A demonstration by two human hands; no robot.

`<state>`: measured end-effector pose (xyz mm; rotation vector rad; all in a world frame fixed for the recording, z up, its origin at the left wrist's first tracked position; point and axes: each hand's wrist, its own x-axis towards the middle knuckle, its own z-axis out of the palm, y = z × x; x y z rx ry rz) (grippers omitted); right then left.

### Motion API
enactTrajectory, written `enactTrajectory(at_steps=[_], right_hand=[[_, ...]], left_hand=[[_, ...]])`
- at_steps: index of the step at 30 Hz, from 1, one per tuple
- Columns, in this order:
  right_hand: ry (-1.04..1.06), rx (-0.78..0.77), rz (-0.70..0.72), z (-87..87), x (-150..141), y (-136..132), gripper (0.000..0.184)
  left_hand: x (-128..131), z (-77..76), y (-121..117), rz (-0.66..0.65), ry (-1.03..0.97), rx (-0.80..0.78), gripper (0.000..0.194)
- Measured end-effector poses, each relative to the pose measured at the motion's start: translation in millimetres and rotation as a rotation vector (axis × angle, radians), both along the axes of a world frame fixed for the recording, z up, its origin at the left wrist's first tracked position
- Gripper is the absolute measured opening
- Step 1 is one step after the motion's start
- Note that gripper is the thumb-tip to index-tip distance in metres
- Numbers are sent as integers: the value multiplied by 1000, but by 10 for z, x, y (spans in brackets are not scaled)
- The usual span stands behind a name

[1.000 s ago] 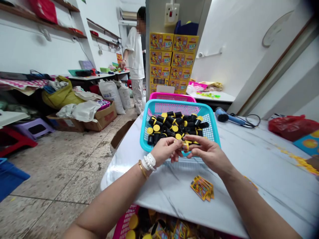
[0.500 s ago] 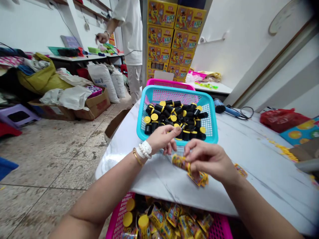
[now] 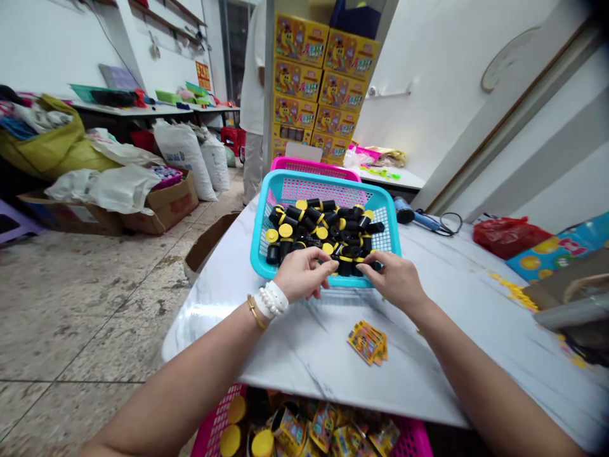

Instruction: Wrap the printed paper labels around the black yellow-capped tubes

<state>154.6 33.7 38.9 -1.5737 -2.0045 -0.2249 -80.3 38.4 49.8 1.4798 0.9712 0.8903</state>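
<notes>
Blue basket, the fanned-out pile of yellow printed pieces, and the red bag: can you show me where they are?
Blue basket (image 3: 260, 222): head view, on its left rim.
Pile of yellow printed pieces (image 3: 366, 343): head view, middle of the top piece.
Red bag (image 3: 511, 237): head view, middle of its side.

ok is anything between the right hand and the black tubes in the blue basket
Nothing visible: the right hand is over the basket's near rim, its fingertips close by the tubes; whether they touch is unclear.
</notes>
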Motion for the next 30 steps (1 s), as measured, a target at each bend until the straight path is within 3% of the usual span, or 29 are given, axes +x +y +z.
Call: enactTrajectory(at_steps=[3,6,10,15,19,21,24,27,30], right_hand=[[-34,-45,-34,-55,7,218,14],[-46,-103,-84,-87,48,194,7],[-93,-205,-85,-63,113,197,28],[-139,-252,-24,29,53,337,27],[-62,-129,-24,94,-2,-23,24],[33,-84,197,62,3,-336,18],[19,-275,545,-81,47,-681,10],[75,-400,590,-280,104,-760,6],[169,-368,580,-410,127,-703,13]], left_hand=[[18,-1,-37,15,56,42,25],[38,0,-55,26,93,92,22],[59,-20,-34,5,112,126,20],[48,-38,-21,1,150,199,20],[37,-25,-40,6,173,226,20],[45,-18,-64,-8,164,228,21],[71,-18,-97,-43,155,224,21],[91,-36,-104,-75,161,221,18],[99,-66,-92,-84,168,209,17]])
